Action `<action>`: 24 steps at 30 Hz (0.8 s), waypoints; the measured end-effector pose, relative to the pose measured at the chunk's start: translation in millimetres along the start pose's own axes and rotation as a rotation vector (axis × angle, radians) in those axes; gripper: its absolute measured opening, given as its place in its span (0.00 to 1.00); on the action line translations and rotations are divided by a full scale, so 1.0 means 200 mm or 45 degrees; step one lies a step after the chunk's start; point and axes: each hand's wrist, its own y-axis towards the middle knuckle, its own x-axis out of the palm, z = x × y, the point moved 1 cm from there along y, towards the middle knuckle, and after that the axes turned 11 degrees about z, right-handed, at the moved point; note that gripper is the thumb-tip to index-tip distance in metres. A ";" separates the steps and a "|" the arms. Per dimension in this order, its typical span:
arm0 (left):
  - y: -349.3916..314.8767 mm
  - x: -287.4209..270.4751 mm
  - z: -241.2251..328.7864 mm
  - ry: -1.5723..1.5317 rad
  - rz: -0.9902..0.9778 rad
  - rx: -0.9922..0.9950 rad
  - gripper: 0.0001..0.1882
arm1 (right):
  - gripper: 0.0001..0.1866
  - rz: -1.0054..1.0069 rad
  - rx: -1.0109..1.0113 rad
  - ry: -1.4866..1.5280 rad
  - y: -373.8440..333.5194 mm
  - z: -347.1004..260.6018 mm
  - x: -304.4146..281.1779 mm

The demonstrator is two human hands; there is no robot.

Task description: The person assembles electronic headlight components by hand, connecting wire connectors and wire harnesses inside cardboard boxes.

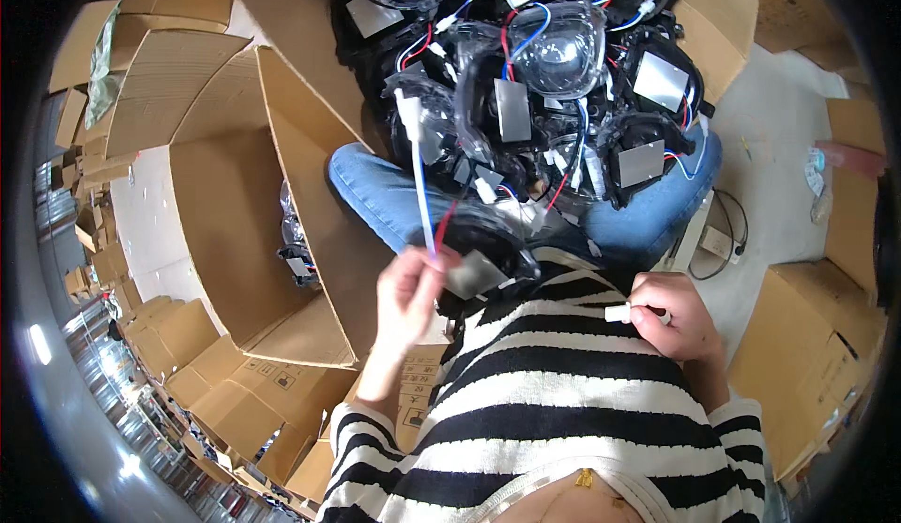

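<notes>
My left hand (408, 296) is closed, thumb and fingers pinching a wire lead (421, 194) that stands up from them. A white plug (409, 115) tips its upper end. Beside that hand, on my lap, lies a black lamp-like unit (511, 241) with a silver plate (477, 275); a red wire (448, 221) rises near it. My right hand (674, 315) is curled in front of my striped top around a small white piece (617, 314). One end of the piece sticks out to the left; its exact kind cannot be made out.
Just beyond my knees, a large carton (709, 25) holds several black units with clear covers, silver plates and loose wires. An open carton (235, 232) with similar units inside stands left. More cartons (812, 354) are at the right, near a power strip (718, 241) and cable.
</notes>
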 end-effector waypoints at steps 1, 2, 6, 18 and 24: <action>0.01 -0.04 -0.01 -0.061 0.111 -0.044 0.06 | 0.02 -0.016 -0.012 -0.001 0.01 0.00 0.01; 0.02 -0.04 0.00 -0.049 0.119 -0.017 0.06 | 0.02 0.008 -0.006 -0.010 0.03 0.01 0.02; -0.07 -0.04 0.27 -0.183 0.096 0.460 0.08 | 0.02 -0.012 -0.032 -0.056 0.08 0.00 0.04; 0.09 0.14 0.18 -0.102 -0.325 0.014 0.19 | 0.05 0.314 0.000 0.027 -0.08 -0.06 -0.16; 0.13 0.17 0.20 0.136 -0.476 0.301 0.16 | 0.04 0.422 -0.310 -0.131 -0.04 -0.20 -0.13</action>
